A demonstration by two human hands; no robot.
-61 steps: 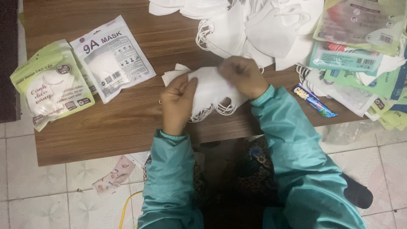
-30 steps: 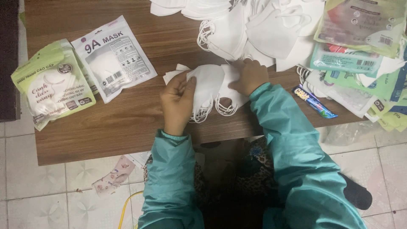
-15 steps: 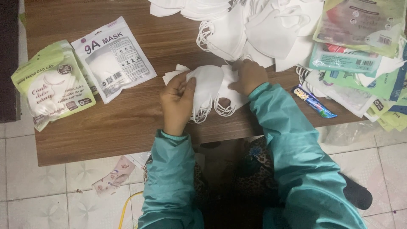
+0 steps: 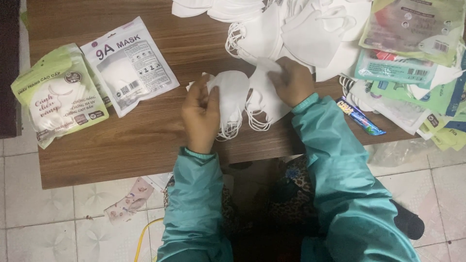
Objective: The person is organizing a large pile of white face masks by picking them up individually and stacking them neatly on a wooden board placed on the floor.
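We square up white masks at the table's (image 4: 145, 145) near edge.
Left hand (image 4: 201, 114) clamps the stack (image 4: 232, 94); right hand's (image 4: 291, 80) fingers pinch another mask (image 4: 264, 99) beside it, aligning them.

A dark brown wooden counter (image 4: 121, 145) with visible grain fills the upper view — its near edge runs straight across. Below lies a floor (image 4: 39, 213) of pale square tiles with faint flower patterns and grey grout lines — evenly, softly lit.
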